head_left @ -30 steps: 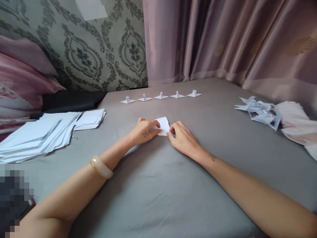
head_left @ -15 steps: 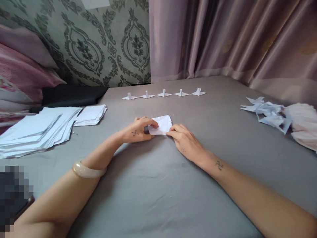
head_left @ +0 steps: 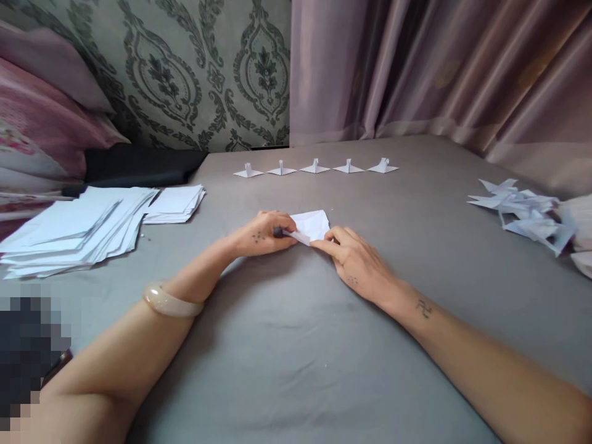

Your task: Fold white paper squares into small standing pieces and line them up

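Note:
A small white sheet of paper [head_left: 315, 223] lies on the grey cloth surface, its near edge folded up in a narrow strip. My left hand [head_left: 266, 234] grips the paper's left end between thumb and fingers. A dark patch shows between that thumb and the fingers; I cannot make out what it is. At the near right corner, the fingers of my right hand [head_left: 354, 256] pinch the fold, the index finger stretched along it. Part of the paper is hidden under both hands.
Several folded paper pieces [head_left: 315, 166] stand in a row at the back. To the left lie a stack of large white sheets [head_left: 74, 231] and a smaller stack [head_left: 174, 203]. More folded paper shapes [head_left: 527, 209] are heaped at the right, by pale fabric [head_left: 580, 222].
The paper's near edge now stands up as a narrow fold, where it lay flat before. My left fingers have closed in on its left end. The whole view has shifted slightly.

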`<state>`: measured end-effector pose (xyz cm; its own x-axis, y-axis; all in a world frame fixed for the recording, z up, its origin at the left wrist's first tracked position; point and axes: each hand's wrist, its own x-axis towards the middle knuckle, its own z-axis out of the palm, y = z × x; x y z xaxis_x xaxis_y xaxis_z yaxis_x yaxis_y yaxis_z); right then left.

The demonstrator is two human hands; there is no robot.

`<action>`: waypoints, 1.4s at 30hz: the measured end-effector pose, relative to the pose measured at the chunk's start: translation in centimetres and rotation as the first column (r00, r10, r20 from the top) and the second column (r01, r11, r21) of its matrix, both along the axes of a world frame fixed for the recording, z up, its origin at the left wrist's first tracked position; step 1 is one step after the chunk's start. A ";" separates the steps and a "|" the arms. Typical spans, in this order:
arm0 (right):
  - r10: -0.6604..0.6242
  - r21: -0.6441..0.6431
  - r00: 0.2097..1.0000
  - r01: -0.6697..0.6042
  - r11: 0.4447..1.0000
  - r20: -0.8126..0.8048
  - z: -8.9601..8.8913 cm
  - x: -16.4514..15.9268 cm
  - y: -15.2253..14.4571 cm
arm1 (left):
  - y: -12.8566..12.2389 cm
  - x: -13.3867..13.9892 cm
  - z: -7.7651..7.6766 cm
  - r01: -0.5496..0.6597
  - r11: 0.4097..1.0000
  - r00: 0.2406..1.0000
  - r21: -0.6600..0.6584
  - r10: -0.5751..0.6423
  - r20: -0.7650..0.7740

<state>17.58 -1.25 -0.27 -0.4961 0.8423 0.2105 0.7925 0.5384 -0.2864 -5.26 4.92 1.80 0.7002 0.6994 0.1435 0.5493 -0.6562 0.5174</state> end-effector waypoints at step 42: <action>-0.077 -0.044 0.986 0.071 0.996 -0.147 0.9 3.1 0.6 | -2.0 2.7 -1.5 0.228 0.933 0.967 0.279 -0.183 -0.177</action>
<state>20.72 -0.66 0.66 -0.3979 0.8845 0.2437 0.7770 0.4661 -0.4231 -2.61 2.90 0.26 0.8528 0.4796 0.2066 0.4406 -0.8732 0.2083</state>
